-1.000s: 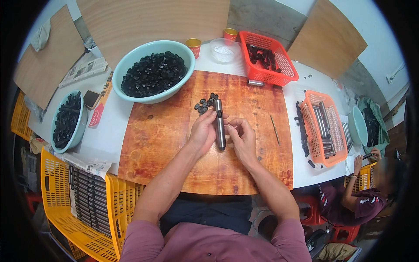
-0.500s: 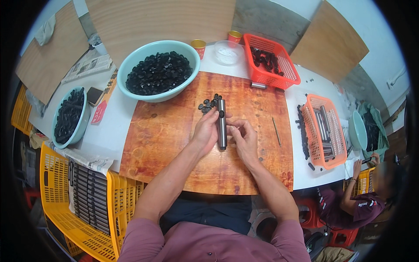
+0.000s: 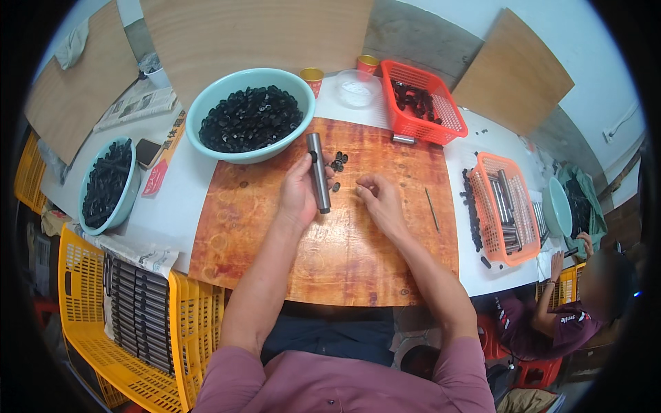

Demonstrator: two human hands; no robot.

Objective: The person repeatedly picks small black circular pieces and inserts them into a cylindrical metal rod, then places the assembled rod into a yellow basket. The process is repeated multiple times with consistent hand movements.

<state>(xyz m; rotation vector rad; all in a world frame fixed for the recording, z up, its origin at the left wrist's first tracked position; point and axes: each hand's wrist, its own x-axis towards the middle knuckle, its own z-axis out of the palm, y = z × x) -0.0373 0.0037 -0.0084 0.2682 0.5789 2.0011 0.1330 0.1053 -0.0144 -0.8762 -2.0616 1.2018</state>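
My left hand (image 3: 296,191) is closed round a dark grey metal tube (image 3: 320,182) with a round hole near its upper end. The tube tilts slightly, its upper end leaning left, above the stained wooden board (image 3: 268,255). To its right, my right hand (image 3: 383,210) hovers apart from the tube, thumb and forefinger pinched together. Whatever lies between those fingertips, if anything, is too small to make out. Several small black round caps (image 3: 339,161) lie on the board just beyond the tube, between the hands. A thin dark rod (image 3: 432,209) rests right of my right hand.
A pale green bowl (image 3: 292,84) of black caps stands at the back left; a smaller bowl (image 3: 135,182) of black pieces is farther left. At right are a red basket (image 3: 451,113) and an orange basket (image 3: 526,206) with metal tubes. Yellow crates (image 3: 196,316) hold tubes; a co-worker sits far right.
My left hand has carried the tube left and tipped its upper end leftward. My right hand has come away from the tube's side, so a gap now shows between them.
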